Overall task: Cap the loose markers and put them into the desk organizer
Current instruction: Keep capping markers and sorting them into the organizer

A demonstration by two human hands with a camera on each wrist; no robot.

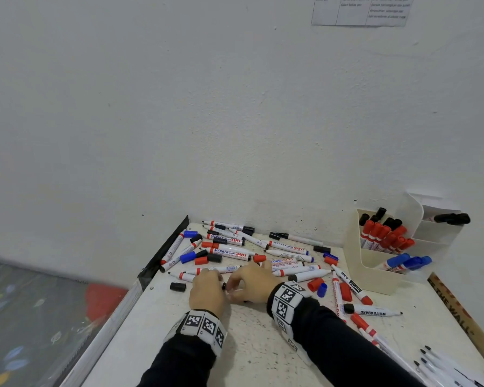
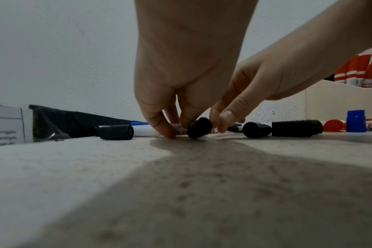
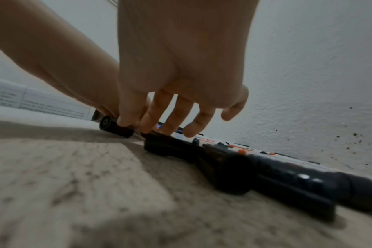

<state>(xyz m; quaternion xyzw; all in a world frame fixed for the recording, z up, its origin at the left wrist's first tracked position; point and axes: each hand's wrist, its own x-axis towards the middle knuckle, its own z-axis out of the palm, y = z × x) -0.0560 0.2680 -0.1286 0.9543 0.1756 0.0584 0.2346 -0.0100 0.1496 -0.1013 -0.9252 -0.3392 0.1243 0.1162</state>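
1. Reaching low over the table (image 1: 257, 344), the left hand (image 1: 207, 291) pinches a small black cap (image 2: 200, 127) between thumb and fingertips, the cap tilted and touching the tabletop.
2. Curling downward just beside it, the right hand (image 1: 253, 283) sets its fingertips (image 3: 146, 129) near that cap; whether they grip anything cannot be told from these views.
3. Lying behind the fingers, a white marker (image 2: 146, 130) rests flat on the table, and more loose markers and caps in red, blue and black are scattered toward the wall.
4. Standing well apart at the right rear, the desk organizer (image 1: 375, 277) holds upright capped red, black and blue markers.
5. Judging by look, cap and marker are light, hard, smooth plastic that may roll or slip; the cap is best pinched across its sides, the marker gripped mid-barrel, clear of the inky tip.
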